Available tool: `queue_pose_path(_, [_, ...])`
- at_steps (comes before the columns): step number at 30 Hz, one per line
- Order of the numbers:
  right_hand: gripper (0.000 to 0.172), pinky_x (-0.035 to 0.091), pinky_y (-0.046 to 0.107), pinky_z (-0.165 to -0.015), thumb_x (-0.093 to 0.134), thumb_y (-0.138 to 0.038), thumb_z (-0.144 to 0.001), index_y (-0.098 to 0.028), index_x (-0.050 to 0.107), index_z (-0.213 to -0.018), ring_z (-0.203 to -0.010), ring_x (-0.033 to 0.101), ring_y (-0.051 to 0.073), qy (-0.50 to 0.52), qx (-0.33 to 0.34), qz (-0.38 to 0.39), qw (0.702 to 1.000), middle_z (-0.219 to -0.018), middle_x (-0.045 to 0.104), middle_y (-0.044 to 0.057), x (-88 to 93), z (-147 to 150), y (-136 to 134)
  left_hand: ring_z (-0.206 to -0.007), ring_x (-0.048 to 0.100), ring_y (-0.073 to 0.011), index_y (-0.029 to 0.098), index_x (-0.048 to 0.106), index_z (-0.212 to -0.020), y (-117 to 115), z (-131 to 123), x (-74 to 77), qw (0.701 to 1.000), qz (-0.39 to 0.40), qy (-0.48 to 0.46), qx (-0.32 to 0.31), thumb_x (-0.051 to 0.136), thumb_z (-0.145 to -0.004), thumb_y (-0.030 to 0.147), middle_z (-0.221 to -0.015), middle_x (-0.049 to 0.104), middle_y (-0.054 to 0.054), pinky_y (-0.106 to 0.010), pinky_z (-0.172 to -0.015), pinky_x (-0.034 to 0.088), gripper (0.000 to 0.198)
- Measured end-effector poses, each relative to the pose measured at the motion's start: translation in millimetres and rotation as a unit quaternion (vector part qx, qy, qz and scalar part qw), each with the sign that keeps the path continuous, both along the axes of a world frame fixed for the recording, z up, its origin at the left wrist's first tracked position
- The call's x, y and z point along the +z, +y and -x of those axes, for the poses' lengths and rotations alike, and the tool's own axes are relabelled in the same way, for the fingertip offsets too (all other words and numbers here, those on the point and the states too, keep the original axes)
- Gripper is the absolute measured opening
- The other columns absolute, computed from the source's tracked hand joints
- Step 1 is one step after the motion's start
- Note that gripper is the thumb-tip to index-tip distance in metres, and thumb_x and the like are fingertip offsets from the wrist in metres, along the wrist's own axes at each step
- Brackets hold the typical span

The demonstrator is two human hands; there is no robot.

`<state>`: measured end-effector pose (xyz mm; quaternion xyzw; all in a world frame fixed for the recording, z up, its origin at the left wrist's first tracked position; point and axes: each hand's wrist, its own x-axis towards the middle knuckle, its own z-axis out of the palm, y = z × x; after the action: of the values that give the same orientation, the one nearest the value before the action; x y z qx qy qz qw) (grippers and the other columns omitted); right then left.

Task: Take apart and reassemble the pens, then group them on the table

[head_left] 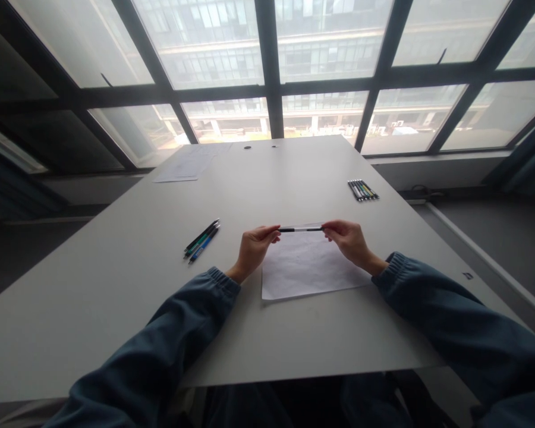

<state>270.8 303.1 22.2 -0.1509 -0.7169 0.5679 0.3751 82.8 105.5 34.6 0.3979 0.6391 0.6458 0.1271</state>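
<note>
A pen [301, 229] with black ends and a clear middle is held level above the far part of a white paper sheet [312, 270]. My left hand [254, 248] pinches its left end between thumb and fingers. At the other end, my right hand [348, 241] grips the tip in the same way. Three pens [202, 241], black, green and blue, lie side by side on the table to the left of my left hand. Beyond my right hand is a neat row of several pens [363, 190].
The white table [116, 297] stretches away toward large windows. More papers [182, 165] lie at its far left, and two small round dark items [247, 147] sit near the far edge. A small dark mark [467, 275] is near the right edge.
</note>
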Motion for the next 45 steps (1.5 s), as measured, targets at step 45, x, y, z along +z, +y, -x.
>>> queue_pose_path(45, [0.023,0.053,0.028,-0.056,0.075,-0.036,-0.078,-0.016,0.072,-0.087,-0.066,0.064,0.016,0.004,-0.041,0.006,0.999,-0.077,0.070,0.005,-2.9,3.3,-5.9,-0.081,0.069,-0.0167,0.021,0.080,-0.094,-7.4,2.5,-2.9,0.991,0.027,0.125,0.038,0.073,-0.086,0.036,-0.094,0.076,-0.006,-0.025,-0.066,0.053,0.018])
